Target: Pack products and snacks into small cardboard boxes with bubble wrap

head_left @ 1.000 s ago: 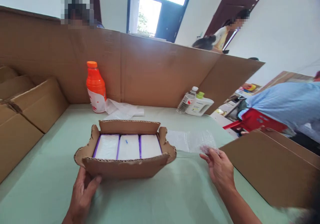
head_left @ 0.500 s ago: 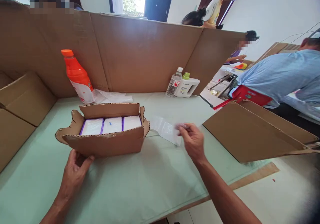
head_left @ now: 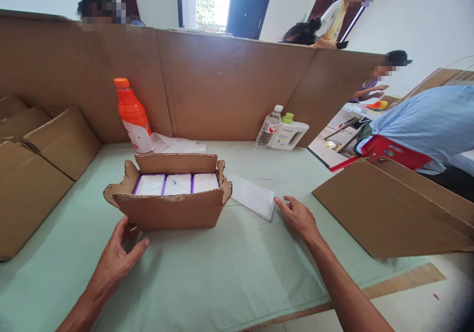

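Observation:
An open cardboard box (head_left: 174, 214) stands on the table with its flaps up. Three white-topped packs (head_left: 178, 186) with purple edges fill it in a row, and a small blue mark shows on the middle one. At the box's lower left front corner is my left hand (head_left: 119, 250), thumb and fingers apart, fingertips partly hidden behind the corner. To the box's right, a clear bubble wrap piece (head_left: 255, 198) lies flat. My right hand (head_left: 299, 217) is beside its right edge, fingers loosely spread with nothing held; whether a fingertip touches the wrap I cannot tell.
Large cardboard boxes (head_left: 33, 188) stand at left, another carton (head_left: 392, 213) at right. Along the cardboard partition (head_left: 237, 90) are an orange bottle (head_left: 132, 117), a plastic sheet (head_left: 177, 144), a water bottle (head_left: 268, 128) and a white jug (head_left: 287, 137). Several people are beyond.
My right hand has let go of the bubble wrap's right end, which now lies flat, and its fingers have spread. My left hand has opened wider by the box. The whole view has shifted slightly.

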A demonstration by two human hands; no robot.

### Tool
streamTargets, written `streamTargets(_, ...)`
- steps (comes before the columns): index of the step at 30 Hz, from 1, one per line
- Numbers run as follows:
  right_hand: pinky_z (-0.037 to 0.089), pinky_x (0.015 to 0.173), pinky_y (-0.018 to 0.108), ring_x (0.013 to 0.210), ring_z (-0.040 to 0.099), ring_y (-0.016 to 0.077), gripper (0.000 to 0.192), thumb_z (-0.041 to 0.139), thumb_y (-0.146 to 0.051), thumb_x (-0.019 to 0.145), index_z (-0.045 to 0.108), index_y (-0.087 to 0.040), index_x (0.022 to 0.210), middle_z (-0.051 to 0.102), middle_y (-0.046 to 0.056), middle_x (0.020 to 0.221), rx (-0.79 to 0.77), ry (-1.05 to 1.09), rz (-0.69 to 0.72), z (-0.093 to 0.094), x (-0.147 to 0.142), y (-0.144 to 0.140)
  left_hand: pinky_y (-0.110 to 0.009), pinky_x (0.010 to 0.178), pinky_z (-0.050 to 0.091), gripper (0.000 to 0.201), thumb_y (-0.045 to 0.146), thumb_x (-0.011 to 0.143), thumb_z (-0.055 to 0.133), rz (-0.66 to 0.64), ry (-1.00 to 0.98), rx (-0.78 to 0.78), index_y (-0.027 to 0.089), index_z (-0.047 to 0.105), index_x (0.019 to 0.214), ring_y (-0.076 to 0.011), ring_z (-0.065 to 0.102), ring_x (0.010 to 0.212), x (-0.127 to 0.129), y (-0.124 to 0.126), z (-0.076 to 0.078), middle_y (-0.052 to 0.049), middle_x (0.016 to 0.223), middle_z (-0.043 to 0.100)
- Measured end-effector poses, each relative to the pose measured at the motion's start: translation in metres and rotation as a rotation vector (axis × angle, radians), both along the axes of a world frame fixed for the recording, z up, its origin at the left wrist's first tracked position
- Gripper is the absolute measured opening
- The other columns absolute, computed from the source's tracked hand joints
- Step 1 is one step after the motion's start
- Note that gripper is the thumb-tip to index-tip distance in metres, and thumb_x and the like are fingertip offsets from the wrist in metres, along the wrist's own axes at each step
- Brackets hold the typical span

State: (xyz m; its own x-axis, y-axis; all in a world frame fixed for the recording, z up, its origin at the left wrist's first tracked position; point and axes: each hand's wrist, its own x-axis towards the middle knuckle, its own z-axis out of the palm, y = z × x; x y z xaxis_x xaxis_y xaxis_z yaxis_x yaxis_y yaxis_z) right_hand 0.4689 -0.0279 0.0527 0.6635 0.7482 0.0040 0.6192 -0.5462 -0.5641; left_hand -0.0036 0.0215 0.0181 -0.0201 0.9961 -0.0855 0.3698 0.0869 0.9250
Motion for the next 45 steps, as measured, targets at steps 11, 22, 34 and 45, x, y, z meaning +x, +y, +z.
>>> streamTargets(11, 0.043, 0.057, 0.028, 0.065, 0.059, 0.0189, 0.043, 0.066, -0.058, 0.067, 0.064, -0.019, 0.086, 0.064, 0.002, 0.069, 0.124, 0.349, 0.155, -0.008, -0.010, 0.001, -0.043, 0.081, 0.052, 0.064, 0.058, 0.068, 0.075, 0.139, 0.109, 0.138, 0.022, 0.050, 0.114, -0.0267, 0.062, 0.094, 0.050, 0.028, 0.011, -0.005, 0.104, 0.062)
streamTargets(22, 0.029, 0.052, 0.024, 0.057, 0.039, 0.0111, 0.051, 0.069, -0.069, 0.072, 0.049, -0.022, 0.070, 0.046, -0.004, 0.063, -0.054, 0.612, 0.211, 0.001, -0.007, -0.132, -0.046, 0.108, 0.044, 0.048, 0.028, 0.088, 0.063, 0.068, 0.233, 0.571, 0.023, 0.055, 0.135, -0.0269, 0.059, 0.121, 0.059, -0.078, 0.008, -0.008, 0.123, 0.064)
streamTargets(34, 0.040, 0.057, 0.028, 0.063, 0.054, 0.0170, 0.038, 0.056, -0.059, 0.081, 0.061, -0.021, 0.084, 0.060, -0.001, 0.068, -0.103, 0.147, 0.294, -0.010, -0.010, -0.124, -0.049, 0.093, 0.052, 0.042, 0.029, 0.088, 0.062, -0.685, 0.727, 0.253, 0.010, 0.058, 0.125, -0.0368, 0.067, 0.109, 0.213, -0.049, 0.036, -0.022, 0.114, 0.068)
streamTargets(45, 0.051, 0.055, 0.028, 0.061, 0.064, 0.0178, 0.034, 0.071, -0.053, 0.078, 0.063, -0.021, 0.088, 0.067, 0.001, 0.070, 0.361, 0.184, 0.187, 0.016, -0.027, -0.132, -0.030, 0.083, 0.055, 0.043, 0.014, 0.088, 0.052, -0.646, 0.345, 0.626, 0.021, 0.054, 0.131, -0.0174, 0.067, 0.085, 0.203, -0.081, 0.053, -0.004, 0.097, 0.072)
